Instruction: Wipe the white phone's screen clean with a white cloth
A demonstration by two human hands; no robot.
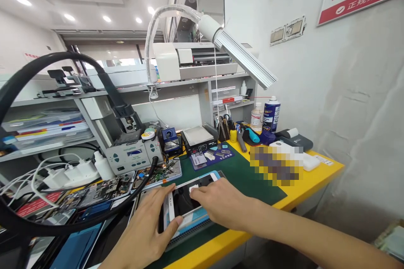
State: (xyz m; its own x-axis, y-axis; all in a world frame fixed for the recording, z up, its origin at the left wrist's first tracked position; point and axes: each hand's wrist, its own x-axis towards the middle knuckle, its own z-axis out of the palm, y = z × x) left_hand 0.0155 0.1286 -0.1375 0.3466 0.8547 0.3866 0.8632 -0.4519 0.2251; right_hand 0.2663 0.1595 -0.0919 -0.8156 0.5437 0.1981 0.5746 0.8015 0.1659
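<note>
A white-framed smartphone [181,202] with a dark screen lies face up on a blue-edged thing and a dark perforated pad, over the green mat [243,172]. My left hand [148,222] grips the phone's left end, thumb at the near corner and fingers at the far edge. My right hand [217,201] is closed with its fingers pressed together on a small white wipe [193,187], which rests against the screen. Most of the wipe is hidden by my fingers, and the right hand covers part of the phone.
A black hose [9,80] loops at the left from a soldering station [132,155]. Phone parts [104,191] crowd the left side. A lamp [243,56] hangs overhead. Behind stand a small heating plate [198,136], a pen holder [223,129] and a spray can [271,113].
</note>
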